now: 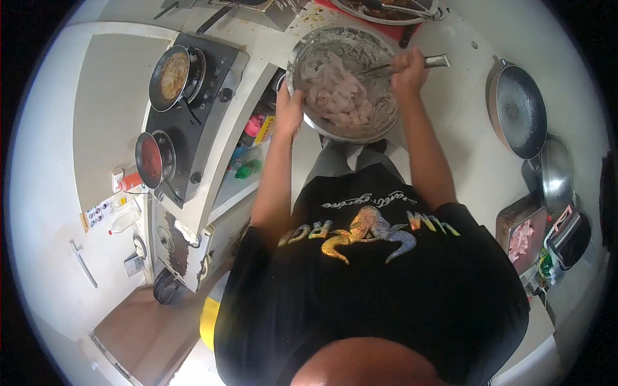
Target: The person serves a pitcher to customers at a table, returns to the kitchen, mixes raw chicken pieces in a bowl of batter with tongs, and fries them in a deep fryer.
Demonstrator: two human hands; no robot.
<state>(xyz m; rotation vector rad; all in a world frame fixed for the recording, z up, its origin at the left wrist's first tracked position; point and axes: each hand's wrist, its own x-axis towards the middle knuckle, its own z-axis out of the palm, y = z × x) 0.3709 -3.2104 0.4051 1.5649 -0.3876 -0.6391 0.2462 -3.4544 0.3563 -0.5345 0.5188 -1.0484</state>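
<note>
Black T-shirt (360, 289), lower centre: bore a multicoloured emblem, block capitals and a line of script, all facing away from the wearer; the words could not be read with confidence.

Left hand (290, 110), upper centre: clamped on the near left rim of the bowl.

Right hand (409, 72), upper centre: fist closed around a metal utensil (439, 61), its working end buried in the meat.

Metal mixing bowl (312, 48), upper centre, tilted: contained pale, wet-looking meat pieces (340, 93). Progress, as judged: coating well under way, pieces pasty and walls smeared; the mass lay clumped, with paste stuck to the sides, so mixing seemed unfinished.

Cupboard shelf, left of centre: green bottle (248, 169) and yellow package (264, 130), print too small to read.

Large pan (520, 109), upper right: stood on its side.

Tray (512, 222), right edge: contained pink strips (521, 241), apparently uncoated.

Black cooktop (215, 83), upper left: carried one frying pan (192, 110) with browned contents and another pan (168, 190) with red contents.

Red bottle (131, 182) and white bottle (125, 220), left: no brand legible. Sticker strip (96, 214), beside them: small round pictures, lettering indistinct.
</note>
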